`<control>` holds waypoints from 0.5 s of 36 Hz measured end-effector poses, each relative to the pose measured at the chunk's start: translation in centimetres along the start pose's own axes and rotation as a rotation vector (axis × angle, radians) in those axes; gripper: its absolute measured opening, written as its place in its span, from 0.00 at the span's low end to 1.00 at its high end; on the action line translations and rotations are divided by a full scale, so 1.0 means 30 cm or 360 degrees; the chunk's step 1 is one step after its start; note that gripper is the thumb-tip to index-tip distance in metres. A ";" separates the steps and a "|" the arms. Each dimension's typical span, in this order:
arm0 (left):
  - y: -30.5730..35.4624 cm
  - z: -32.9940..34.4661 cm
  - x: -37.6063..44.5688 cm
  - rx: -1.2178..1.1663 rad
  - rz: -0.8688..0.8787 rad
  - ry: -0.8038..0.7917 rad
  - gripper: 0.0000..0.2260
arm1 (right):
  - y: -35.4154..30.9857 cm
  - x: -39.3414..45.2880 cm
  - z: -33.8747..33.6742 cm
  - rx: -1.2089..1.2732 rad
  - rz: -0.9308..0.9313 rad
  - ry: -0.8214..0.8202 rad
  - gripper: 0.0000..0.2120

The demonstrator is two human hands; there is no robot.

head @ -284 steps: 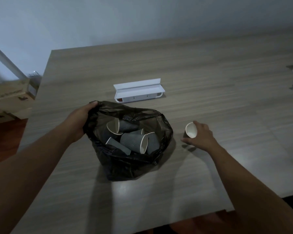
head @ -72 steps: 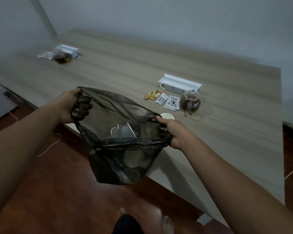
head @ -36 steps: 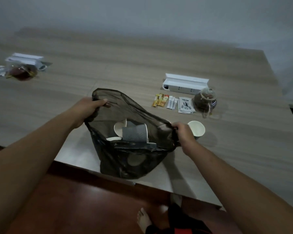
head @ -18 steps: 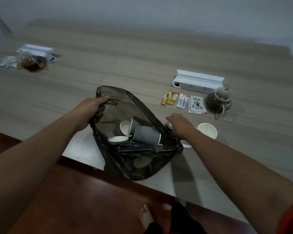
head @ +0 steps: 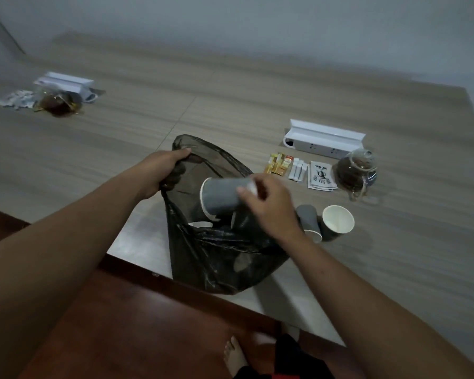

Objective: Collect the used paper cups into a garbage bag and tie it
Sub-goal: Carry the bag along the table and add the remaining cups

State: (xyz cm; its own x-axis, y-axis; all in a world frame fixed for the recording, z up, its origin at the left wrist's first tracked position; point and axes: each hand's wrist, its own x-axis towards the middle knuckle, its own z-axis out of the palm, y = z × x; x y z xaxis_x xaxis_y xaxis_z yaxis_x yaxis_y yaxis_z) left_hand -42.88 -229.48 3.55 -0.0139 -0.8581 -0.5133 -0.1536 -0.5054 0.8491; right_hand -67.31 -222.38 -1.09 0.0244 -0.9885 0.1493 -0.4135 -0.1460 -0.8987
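Observation:
A black garbage bag (head: 219, 258) sits at the near edge of the wooden table (head: 257, 99), its mouth open, with several grey paper cups inside. My left hand (head: 162, 170) grips the bag's far left rim and holds it up. My right hand (head: 268, 206) holds a grey paper cup (head: 222, 196) on its side over the bag's mouth, its open end facing left. To the right of the bag, one grey cup (head: 335, 222) stands upright and another (head: 309, 222) lies tipped beside it, partly hidden by my right wrist.
Behind the cups are a glass teapot (head: 356, 170), tea sachets (head: 322, 176), small yellow packets (head: 278, 164) and a white power strip box (head: 323, 139). Far left are another teapot (head: 58, 101), packets and a white box (head: 66, 83). A red-brown floor and a bare foot (head: 234, 356) lie below the table edge.
My right hand let go of the bag's right rim, took a grey cup from the table and brought it over the bag's mouth. The bag now rests on the table edge.

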 end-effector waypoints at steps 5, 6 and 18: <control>0.002 0.002 -0.009 0.0012 0.0066 -0.0003 0.16 | 0.032 -0.002 0.163 -0.0388 0.0066 -0.0263 0.28; -0.003 -0.001 -0.007 0.0008 0.0068 0.0002 0.16 | 0.039 -0.009 0.177 -0.0485 0.0004 -0.0345 0.29; -0.046 -0.027 0.037 -0.0158 0.0086 -0.0048 0.15 | 0.329 -0.079 -0.200 -0.0767 0.0658 0.0499 0.18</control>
State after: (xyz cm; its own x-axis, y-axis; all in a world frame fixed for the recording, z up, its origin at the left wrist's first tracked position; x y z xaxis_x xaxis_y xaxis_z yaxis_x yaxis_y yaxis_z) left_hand -41.88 -229.80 1.91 -0.0492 -0.8819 -0.4689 -0.0531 -0.4665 0.8829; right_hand -76.90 -221.25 -7.84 -0.4552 -0.8903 0.0120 -0.6908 0.3446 -0.6356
